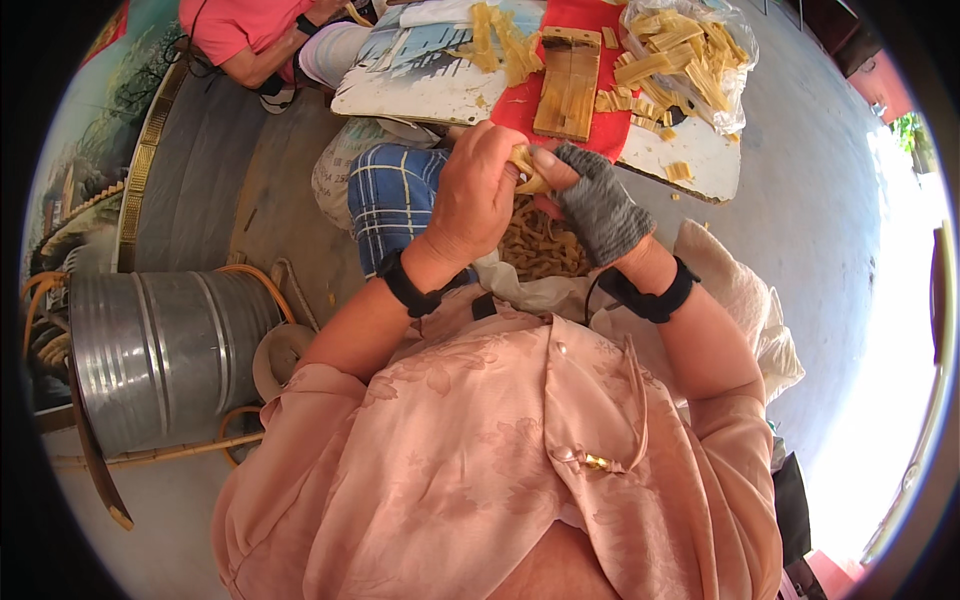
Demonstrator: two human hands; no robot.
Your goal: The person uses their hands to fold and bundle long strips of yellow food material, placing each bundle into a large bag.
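Observation:
My bare left hand (478, 187) and my right hand (596, 195), in a grey fingerless glove, meet over my lap. Between them they grip a yellowish folded strip (527, 174), partly hidden by the fingers. Beneath the hands lies a heap of small yellow-brown pieces (541, 244) in a pale sack (517, 283). Beyond my hands, a wooden block (566, 90) with an upright end rests on a red cloth (517, 101). Flat ribbed yellow strips (686, 56) fill a clear plastic bag to its right, and a few short pieces (678, 172) lie on the white board.
The worn white table board (420, 101) has its near edge just past my hands. A person in a pink top (232, 34) sits at the upper left. A ribbed metal drum (172, 360) lies at the left, by a bamboo pole (176, 452). A printed sack (334, 169) stands under the table.

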